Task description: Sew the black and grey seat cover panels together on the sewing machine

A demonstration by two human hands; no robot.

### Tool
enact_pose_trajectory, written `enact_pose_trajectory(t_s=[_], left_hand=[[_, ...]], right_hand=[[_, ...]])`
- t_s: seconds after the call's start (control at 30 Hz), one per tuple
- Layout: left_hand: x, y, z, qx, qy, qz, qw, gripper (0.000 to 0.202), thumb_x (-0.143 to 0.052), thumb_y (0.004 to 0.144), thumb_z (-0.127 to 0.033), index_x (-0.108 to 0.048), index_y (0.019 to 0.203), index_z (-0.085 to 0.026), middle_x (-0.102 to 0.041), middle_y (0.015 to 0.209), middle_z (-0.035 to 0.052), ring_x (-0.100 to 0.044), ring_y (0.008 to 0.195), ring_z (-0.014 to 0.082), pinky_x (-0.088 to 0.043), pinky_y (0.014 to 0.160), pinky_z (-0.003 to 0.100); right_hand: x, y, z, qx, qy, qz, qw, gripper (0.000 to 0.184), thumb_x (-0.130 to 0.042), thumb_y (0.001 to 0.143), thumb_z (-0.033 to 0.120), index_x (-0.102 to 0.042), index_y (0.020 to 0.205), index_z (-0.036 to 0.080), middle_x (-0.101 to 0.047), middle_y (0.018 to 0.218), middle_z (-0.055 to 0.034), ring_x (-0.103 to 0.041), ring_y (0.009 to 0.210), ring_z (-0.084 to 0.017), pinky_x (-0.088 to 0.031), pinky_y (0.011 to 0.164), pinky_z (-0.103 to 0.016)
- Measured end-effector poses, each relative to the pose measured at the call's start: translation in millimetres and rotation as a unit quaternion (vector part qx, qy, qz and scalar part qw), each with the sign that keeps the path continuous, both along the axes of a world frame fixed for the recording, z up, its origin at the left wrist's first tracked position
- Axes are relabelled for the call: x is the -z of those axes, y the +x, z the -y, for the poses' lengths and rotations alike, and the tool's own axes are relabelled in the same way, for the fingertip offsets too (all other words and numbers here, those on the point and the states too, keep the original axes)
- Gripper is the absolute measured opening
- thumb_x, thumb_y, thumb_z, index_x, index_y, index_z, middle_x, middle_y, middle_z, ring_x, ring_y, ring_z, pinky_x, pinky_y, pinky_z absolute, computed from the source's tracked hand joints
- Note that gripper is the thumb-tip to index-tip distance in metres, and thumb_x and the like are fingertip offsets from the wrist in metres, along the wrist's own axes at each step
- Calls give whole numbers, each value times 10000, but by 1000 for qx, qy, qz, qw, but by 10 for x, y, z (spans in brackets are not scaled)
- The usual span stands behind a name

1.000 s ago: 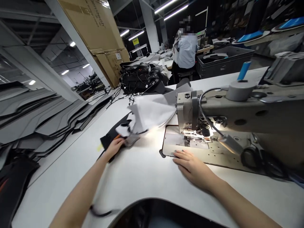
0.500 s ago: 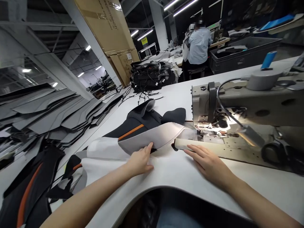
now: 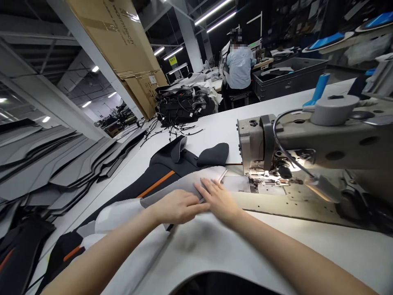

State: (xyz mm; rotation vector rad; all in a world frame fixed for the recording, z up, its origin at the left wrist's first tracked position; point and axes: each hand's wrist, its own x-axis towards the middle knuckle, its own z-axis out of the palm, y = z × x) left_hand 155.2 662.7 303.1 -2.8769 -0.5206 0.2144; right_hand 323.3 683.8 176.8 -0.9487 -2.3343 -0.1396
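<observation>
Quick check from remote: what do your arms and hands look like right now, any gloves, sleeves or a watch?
Both are bare. The left hand and right hand wear no gloves, and the left forearm and right forearm show no sleeve, watch or band within view.

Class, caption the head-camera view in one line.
Left hand and right hand flatten a grey fabric panel beside a sewing machine.
</observation>
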Motion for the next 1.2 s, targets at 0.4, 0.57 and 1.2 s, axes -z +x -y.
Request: enact_pose_trajectory(t_s=[0.4,0.57,1.2], left_hand=[[883,1024,-917,-204,-162,23,965,493,-330,906,-309,-324,1399,-294,-321,1474,-9,-219,1358,259,-309,1009,513],[982,1333,-729,-248,-201,81,944,467,-283,910,-296,-365,1369,-314,-356,1455,-21,-211,1365,247,-284,1023,508],[1061,1510,-616,-327,-175,127,920,437,-354,861,-301,-487,1277,-287,-442,1396,5,-228,1353,293,-307,994,530]], right_hand=[[207,747,459,-8,34,59,998,404,-391,800,-3,-552,1170,15,-607,1179,-183,-532,1150,-287,-472,958,-394],[163,1198,595,-36,-5,61,997,421,-334,845,-8,-518,1223,19,-574,1229,-186,-465,1225,-275,-465,983,-404],[227,1471,562,-36,-85,-12,996,639,-288,735,-79,-496,1293,153,-556,1283,-89,-448,1241,-171,-419,1022,-344]])
